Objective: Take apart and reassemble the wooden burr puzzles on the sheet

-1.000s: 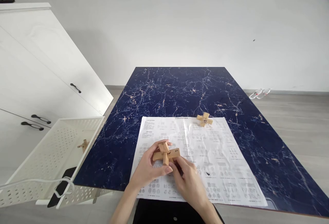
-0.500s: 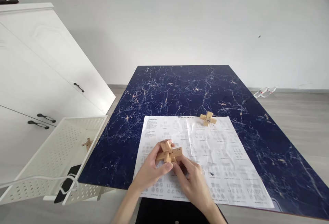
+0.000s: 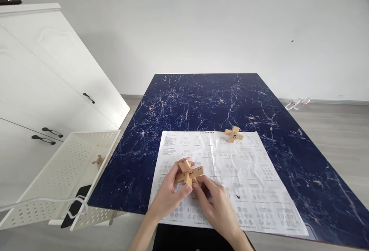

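Observation:
Between my hands is a wooden interlocking puzzle (image 3: 188, 172) of crossed light-brown bars, one marked with a 2. My left hand (image 3: 168, 192) is closed around its left side, thumb against the front bar. The fingers of my right hand (image 3: 215, 201) pinch its lower right side. Both hands are over a printed instruction sheet (image 3: 225, 182) with rows of small diagrams. At the sheet's top edge lies a second wooden cross-shaped puzzle (image 3: 234, 134) with a dark mark on it. Some of the bars' undersides are hidden by my fingers.
The sheet lies on a dark blue marbled table (image 3: 201, 101). At the left stands a white perforated basket (image 3: 72, 158) holding another wooden piece (image 3: 98, 161) and a black object. A white cable (image 3: 46, 201) crosses it. A white cabinet (image 3: 57, 70) stands behind.
The puzzle in my hands has tilted slightly, its upper bar turning a little to the left. Both hands keep hold and hardly move.

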